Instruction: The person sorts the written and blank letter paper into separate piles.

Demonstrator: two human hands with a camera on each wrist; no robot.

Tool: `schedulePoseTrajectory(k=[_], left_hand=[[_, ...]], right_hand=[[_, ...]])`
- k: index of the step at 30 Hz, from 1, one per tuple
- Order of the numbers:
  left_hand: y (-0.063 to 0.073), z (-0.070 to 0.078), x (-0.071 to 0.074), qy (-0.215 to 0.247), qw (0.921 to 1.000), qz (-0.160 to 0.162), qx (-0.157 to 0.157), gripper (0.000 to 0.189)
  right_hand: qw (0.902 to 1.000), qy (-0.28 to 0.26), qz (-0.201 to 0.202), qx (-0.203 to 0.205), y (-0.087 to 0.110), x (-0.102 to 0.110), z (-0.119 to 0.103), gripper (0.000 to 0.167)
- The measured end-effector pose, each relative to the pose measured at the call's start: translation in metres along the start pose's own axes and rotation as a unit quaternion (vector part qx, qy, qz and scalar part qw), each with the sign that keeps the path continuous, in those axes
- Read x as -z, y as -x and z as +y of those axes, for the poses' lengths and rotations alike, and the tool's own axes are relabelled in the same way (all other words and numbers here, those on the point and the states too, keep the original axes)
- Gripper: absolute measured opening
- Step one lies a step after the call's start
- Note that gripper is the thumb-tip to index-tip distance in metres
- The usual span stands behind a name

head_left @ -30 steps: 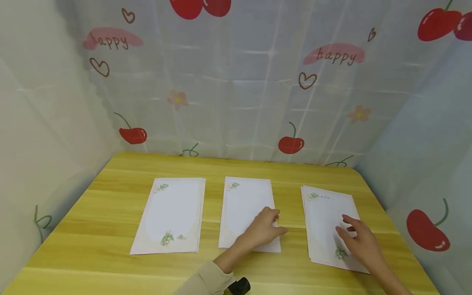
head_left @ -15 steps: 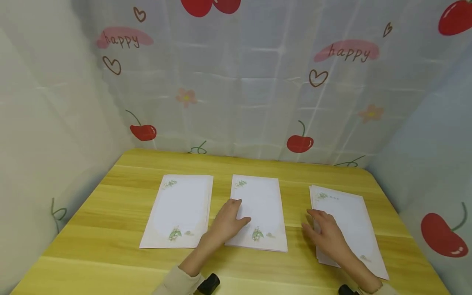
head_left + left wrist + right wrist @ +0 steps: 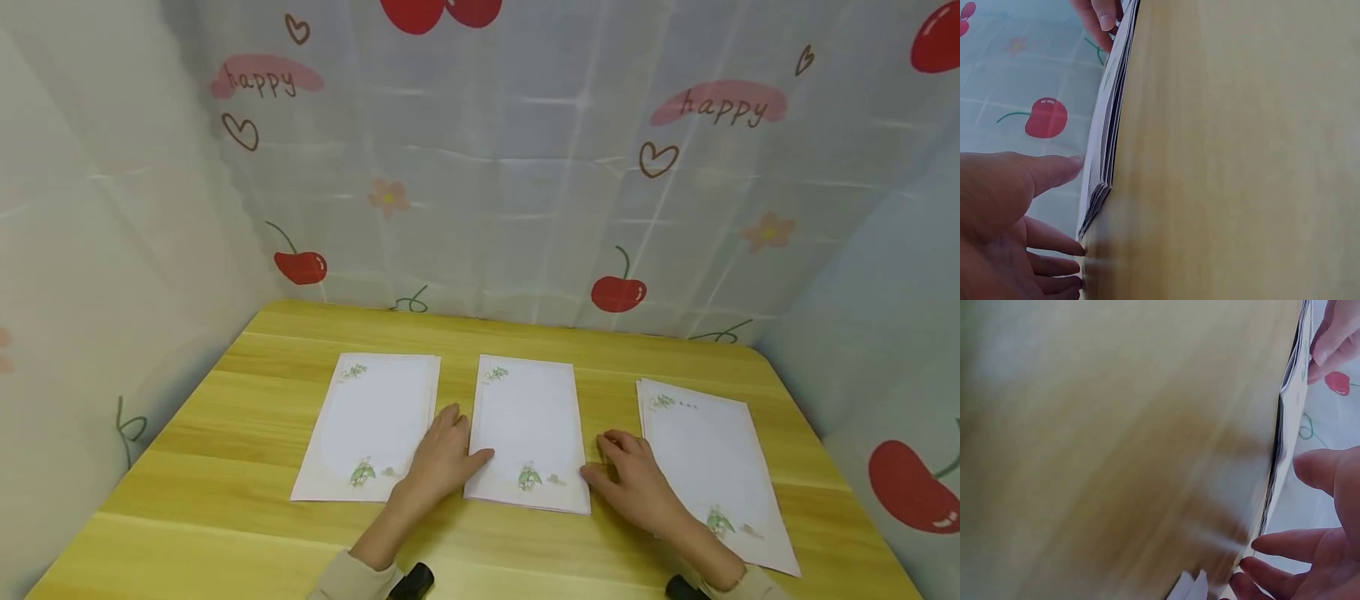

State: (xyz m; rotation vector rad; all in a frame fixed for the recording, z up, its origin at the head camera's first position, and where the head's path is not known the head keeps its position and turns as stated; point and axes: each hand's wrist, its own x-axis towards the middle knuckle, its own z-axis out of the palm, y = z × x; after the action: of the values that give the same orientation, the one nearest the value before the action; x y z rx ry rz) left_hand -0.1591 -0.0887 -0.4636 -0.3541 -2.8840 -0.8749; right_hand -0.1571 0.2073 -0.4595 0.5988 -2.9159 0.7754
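On the wood-grain bench (image 3: 225, 467), the middle paper stack (image 3: 528, 425) of 3 lay between the person's left grip (image 3: 437, 458), its thumb over the sheets' edge, and right grip (image 3: 633, 483), both unclenched, fingers relaxed, the right having shifted inward from over the right-hand stack (image 3: 720, 467).

Smooth, matt paper (image 3: 529, 425), in sheets. The desk (image 3: 187, 467) shows wood grain, smooth with a soft sheen. The curtain (image 3: 487, 208) is thin, creased, faintly glossy; cloth or plastic, hard to tell. The sleeve (image 3: 351, 577) is matt cloth; the wrist camera (image 3: 414, 581) looks plastic.
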Motion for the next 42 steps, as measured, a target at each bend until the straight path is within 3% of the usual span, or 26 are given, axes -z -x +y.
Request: schedulePoseTrajectory(k=[9,15,34,42], left_hand=[[0.000,-0.002,-0.002,0.023,0.9997,0.000,0.006,0.039],[0.001,-0.001,-0.002,0.035,0.9989,-0.021,0.022,0.062],[0.001,0.006,-0.004,0.032,0.9988,-0.035,0.009,0.070],[0.001,0.008,-0.003,0.042,0.9984,-0.036,0.010,0.072]], right_hand=[[0.9994,0.034,-0.002,0.002,-0.001,-0.004,-0.005,0.059],[0.9990,0.043,0.001,0.010,0.000,-0.006,-0.009,0.058],[0.9970,0.075,0.010,0.020,0.002,-0.012,-0.017,0.060],[0.9984,0.056,0.008,0.005,0.002,-0.011,-0.019,0.065]])
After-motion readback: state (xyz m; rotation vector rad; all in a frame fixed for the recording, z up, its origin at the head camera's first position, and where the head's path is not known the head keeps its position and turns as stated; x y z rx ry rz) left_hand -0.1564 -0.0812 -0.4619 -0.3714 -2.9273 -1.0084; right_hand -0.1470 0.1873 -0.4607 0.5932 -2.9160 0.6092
